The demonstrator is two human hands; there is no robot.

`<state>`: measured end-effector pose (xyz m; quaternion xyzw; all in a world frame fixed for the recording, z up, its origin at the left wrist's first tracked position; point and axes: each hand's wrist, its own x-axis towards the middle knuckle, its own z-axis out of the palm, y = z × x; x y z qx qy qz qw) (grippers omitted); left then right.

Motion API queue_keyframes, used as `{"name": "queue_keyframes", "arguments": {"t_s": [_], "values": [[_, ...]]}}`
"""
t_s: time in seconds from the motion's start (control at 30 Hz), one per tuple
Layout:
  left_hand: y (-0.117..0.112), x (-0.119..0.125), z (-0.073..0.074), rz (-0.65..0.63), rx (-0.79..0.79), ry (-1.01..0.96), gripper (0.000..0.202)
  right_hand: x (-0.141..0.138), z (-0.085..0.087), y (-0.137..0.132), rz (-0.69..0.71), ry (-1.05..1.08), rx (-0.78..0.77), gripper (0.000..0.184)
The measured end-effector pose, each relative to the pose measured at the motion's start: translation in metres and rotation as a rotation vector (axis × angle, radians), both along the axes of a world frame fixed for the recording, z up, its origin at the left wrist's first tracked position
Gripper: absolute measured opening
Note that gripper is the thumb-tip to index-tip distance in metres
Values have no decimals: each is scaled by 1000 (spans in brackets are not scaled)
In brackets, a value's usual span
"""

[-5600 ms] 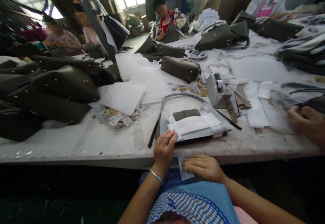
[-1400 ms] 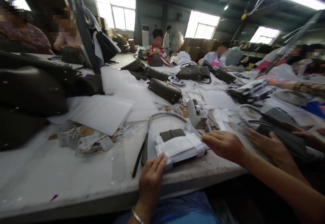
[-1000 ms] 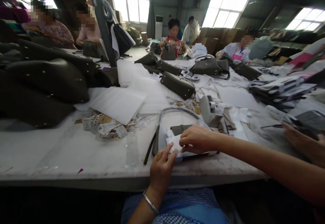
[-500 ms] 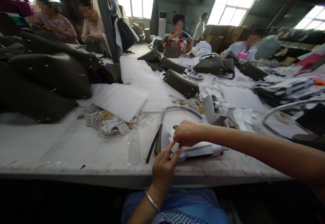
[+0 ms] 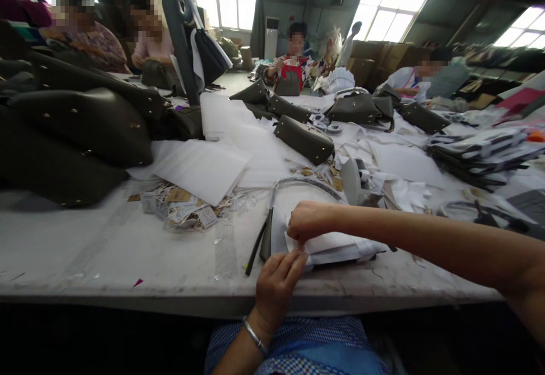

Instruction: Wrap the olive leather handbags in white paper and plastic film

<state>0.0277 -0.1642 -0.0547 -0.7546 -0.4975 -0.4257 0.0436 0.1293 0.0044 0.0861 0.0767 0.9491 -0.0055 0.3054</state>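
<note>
White wrap (image 5: 336, 243): left hand (image 5: 276, 279), right hand (image 5: 310, 222) meet at its left end, fingers bunched, clamping unclear; tugging could tear it.

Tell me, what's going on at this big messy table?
Someone is busy with a dark bag near the front edge of the table, with white wrapping over it. Their left grip and right grip meet at the wrapping's left end; what the fingertips do there is hidden. A tape dispenser stands behind the bag. Loose tags and more bags lie to the left.
</note>
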Motion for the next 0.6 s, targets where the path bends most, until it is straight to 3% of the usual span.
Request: {"name": "queue_keyframes", "arguments": {"t_s": [0.1, 0.3, 0.6], "values": [[0, 0, 3, -24, 11, 17, 43, -5, 0, 0, 6, -9, 12, 16], [-1, 0, 4, -35, 31, -4, 35, -19, -3, 6, 56, -30, -13, 26], [-1, 2, 0, -4, 5, -9, 35, -25, -13, 25, 98, 34, -143, 24]]}}
